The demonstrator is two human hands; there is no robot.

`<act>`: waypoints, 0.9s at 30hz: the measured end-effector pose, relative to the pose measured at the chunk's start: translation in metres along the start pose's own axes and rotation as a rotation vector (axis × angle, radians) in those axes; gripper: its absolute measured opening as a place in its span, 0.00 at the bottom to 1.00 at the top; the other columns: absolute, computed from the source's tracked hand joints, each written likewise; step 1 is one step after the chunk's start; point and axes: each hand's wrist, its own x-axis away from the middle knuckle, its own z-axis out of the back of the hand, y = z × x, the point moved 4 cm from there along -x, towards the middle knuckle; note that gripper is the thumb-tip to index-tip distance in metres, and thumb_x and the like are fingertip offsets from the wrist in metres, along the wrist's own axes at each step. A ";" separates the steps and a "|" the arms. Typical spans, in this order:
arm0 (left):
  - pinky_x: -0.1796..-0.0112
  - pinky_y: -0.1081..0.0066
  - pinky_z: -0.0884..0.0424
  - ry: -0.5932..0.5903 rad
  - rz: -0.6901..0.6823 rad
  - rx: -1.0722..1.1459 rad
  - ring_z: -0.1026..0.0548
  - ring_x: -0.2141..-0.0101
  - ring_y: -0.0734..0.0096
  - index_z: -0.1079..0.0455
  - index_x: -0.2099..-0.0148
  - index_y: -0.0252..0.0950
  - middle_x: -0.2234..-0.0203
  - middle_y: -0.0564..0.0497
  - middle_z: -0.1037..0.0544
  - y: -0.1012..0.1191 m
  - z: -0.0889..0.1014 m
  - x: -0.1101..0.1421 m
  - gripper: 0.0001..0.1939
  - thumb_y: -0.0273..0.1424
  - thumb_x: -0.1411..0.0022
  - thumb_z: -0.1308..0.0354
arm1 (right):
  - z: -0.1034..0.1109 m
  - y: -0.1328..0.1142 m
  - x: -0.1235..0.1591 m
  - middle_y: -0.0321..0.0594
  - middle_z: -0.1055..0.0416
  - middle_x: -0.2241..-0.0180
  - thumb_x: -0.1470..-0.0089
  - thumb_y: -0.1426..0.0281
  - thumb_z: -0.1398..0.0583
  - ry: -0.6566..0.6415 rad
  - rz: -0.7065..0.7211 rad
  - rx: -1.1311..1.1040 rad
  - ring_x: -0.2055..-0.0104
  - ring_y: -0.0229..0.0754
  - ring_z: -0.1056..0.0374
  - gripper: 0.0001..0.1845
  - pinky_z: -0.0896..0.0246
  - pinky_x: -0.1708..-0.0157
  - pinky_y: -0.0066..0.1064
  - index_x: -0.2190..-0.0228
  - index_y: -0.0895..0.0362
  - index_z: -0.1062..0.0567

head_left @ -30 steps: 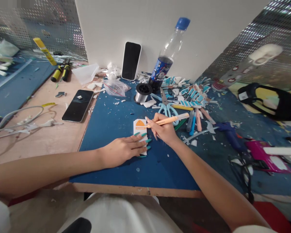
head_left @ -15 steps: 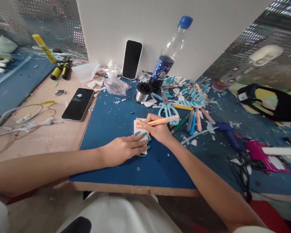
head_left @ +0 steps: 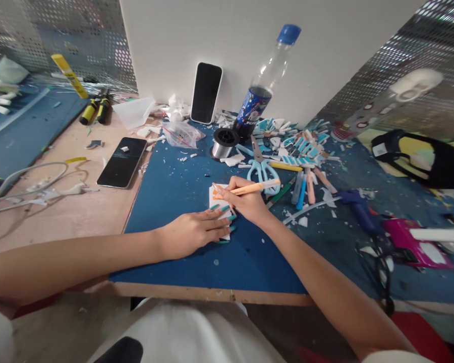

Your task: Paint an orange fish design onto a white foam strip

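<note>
My left hand (head_left: 196,229) lies flat across the lower part of a small white card (head_left: 214,201), fingers stretched to the right and pressing it on the blue mat. Between the fingers of my right hand (head_left: 245,201) is an orange marker (head_left: 255,187), tilted with its clear end up to the right. Its tip is over the card's upper part, where a patch of orange colouring shows; my fingers hide most of that patch. Just behind my right hand rest light-blue scissors (head_left: 263,171), and a green pen-like stick (head_left: 282,191) lies beside them.
Behind the card stand a spool of wire (head_left: 224,143), a cola bottle (head_left: 255,106) and an upright phone (head_left: 206,93). Another phone (head_left: 121,162) lies at left. White and blue scraps (head_left: 298,146) are heaped at the back right, near a glue gun (head_left: 361,212) and a magenta item (head_left: 416,242).
My right hand with the marker has moved left over the card, covering more of the orange patch. My left hand has stayed in place.
</note>
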 end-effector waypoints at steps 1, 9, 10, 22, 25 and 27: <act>0.46 0.64 0.32 -0.001 -0.001 0.003 0.33 0.46 0.58 0.32 0.48 0.30 0.48 0.45 0.29 0.000 0.000 0.000 0.15 0.26 0.33 0.55 | 0.000 0.000 0.000 0.26 0.43 0.88 0.48 0.64 0.40 -0.003 0.003 -0.002 0.88 0.29 0.45 0.19 0.49 0.87 0.24 0.83 0.55 0.41; 0.46 0.65 0.32 0.004 0.001 0.001 0.34 0.45 0.59 0.32 0.48 0.31 0.48 0.45 0.29 0.000 0.000 0.000 0.15 0.26 0.33 0.55 | -0.001 -0.001 0.000 0.25 0.45 0.88 0.49 0.65 0.40 -0.001 0.002 -0.006 0.89 0.29 0.46 0.19 0.52 0.87 0.25 0.83 0.55 0.42; 0.46 0.64 0.32 -0.002 0.001 0.003 0.34 0.45 0.59 0.32 0.48 0.31 0.48 0.45 0.30 -0.001 0.000 0.000 0.15 0.27 0.33 0.55 | -0.001 -0.002 0.000 0.25 0.45 0.88 0.49 0.65 0.40 -0.005 -0.001 -0.002 0.89 0.29 0.46 0.19 0.53 0.87 0.25 0.83 0.55 0.42; 0.45 0.63 0.33 -0.012 -0.004 0.027 0.35 0.44 0.59 0.32 0.48 0.30 0.48 0.43 0.30 0.000 0.000 0.000 0.15 0.25 0.33 0.54 | 0.002 -0.003 0.001 0.26 0.46 0.89 0.49 0.63 0.41 0.029 -0.012 0.023 0.89 0.30 0.47 0.21 0.53 0.87 0.26 0.83 0.54 0.45; 0.45 0.64 0.34 -0.011 -0.008 0.028 0.35 0.44 0.59 0.33 0.48 0.30 0.48 0.43 0.30 -0.001 0.001 -0.001 0.15 0.25 0.33 0.54 | 0.002 -0.004 0.001 0.26 0.46 0.89 0.49 0.64 0.41 0.045 -0.007 0.011 0.89 0.30 0.48 0.21 0.53 0.87 0.26 0.83 0.54 0.46; 0.46 0.64 0.33 -0.013 -0.003 0.023 0.35 0.44 0.59 0.33 0.48 0.30 0.48 0.44 0.30 -0.001 0.001 -0.001 0.15 0.26 0.33 0.54 | 0.001 -0.003 0.001 0.26 0.45 0.89 0.48 0.63 0.41 0.028 -0.016 -0.009 0.88 0.31 0.47 0.20 0.52 0.87 0.26 0.83 0.54 0.45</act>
